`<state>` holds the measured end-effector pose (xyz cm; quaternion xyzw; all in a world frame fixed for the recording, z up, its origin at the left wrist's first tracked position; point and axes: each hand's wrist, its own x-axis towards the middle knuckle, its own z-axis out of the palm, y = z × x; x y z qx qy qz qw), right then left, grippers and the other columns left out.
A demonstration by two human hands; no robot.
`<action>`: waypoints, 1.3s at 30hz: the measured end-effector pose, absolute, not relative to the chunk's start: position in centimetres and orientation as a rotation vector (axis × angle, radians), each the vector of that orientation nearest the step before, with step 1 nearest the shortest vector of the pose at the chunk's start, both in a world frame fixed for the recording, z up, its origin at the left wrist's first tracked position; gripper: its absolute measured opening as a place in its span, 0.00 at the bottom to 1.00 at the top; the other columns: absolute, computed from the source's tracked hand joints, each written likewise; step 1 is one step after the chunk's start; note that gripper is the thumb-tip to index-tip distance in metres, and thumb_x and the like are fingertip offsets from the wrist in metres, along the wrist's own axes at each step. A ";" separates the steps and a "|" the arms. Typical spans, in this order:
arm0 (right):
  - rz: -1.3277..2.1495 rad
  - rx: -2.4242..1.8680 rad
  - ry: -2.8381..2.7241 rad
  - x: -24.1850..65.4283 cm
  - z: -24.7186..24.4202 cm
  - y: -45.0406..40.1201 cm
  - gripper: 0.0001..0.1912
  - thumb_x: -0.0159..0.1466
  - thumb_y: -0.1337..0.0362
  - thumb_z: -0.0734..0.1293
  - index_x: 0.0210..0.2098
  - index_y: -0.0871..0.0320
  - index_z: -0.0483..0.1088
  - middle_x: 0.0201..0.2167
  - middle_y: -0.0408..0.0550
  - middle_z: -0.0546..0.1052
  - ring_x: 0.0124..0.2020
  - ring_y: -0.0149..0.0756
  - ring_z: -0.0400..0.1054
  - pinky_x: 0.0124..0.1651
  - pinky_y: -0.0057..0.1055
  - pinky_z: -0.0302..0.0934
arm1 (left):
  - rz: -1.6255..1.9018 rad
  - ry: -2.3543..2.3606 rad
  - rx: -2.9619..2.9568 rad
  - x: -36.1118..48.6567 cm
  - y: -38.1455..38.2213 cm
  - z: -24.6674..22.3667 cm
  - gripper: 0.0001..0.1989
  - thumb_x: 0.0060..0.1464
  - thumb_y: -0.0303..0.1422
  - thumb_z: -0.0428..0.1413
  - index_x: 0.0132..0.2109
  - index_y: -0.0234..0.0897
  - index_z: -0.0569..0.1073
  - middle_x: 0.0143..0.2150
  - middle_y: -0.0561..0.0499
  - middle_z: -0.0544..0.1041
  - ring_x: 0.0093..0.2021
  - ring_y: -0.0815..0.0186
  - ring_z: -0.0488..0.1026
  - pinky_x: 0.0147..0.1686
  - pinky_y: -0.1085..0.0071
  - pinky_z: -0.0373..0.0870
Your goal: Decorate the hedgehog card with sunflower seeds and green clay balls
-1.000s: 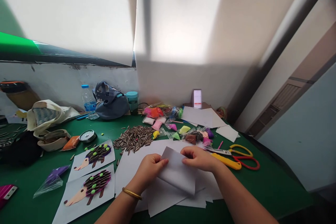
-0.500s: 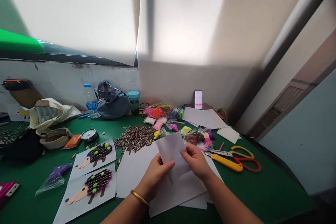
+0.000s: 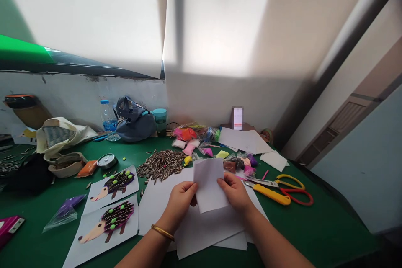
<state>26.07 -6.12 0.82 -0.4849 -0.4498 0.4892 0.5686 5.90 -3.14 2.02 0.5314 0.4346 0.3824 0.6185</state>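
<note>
Centrally, a white paper sheet (image 3: 209, 186) stands between left grip (image 3: 179, 201) and right grip (image 3: 234, 192), both clamped on its side edges, above loose white sheets (image 3: 201, 234) on the green bench (image 3: 317, 222).

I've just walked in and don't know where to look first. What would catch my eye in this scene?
Your eye would likely go first to the centre, where the left hand and right hand hold up a small white paper sheet above a stack of white paper. To the left lie two hedgehog collages with striped seed spines and green dots. Beyond the hands sits a heap of striped sunflower seeds.
</note>
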 end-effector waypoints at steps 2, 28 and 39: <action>1.192 -1.145 -1.042 26.1 0.9 -6.1 0.22 0.52 0.45 0.73 0.33 0.56 0.71 0.27 0.43 0.75 0.27 0.35 0.66 0.30 0.30 0.59 | 0.874 0.961 1.225 5.9 -3.1 2.2 0.19 0.44 0.47 0.62 0.32 0.33 0.77 0.22 0.53 0.72 0.24 0.67 0.67 0.25 0.73 0.61; 1.364 -1.206 -1.192 25.5 1.9 -6.8 0.20 0.51 0.47 0.72 0.32 0.55 0.69 0.28 0.41 0.73 0.28 0.35 0.67 0.32 0.30 0.61 | 1.202 1.023 1.230 4.9 -2.5 2.7 0.20 0.49 0.50 0.61 0.30 0.34 0.77 0.25 0.54 0.71 0.26 0.70 0.63 0.24 0.76 0.60; 1.258 -1.151 -1.145 25.9 1.2 -6.6 0.20 0.53 0.47 0.73 0.30 0.56 0.69 0.28 0.41 0.73 0.28 0.34 0.66 0.31 0.29 0.60 | 1.024 0.862 1.064 5.1 -2.9 3.0 0.24 0.51 0.52 0.59 0.44 0.37 0.77 0.33 0.50 0.77 0.30 0.67 0.72 0.31 0.72 0.68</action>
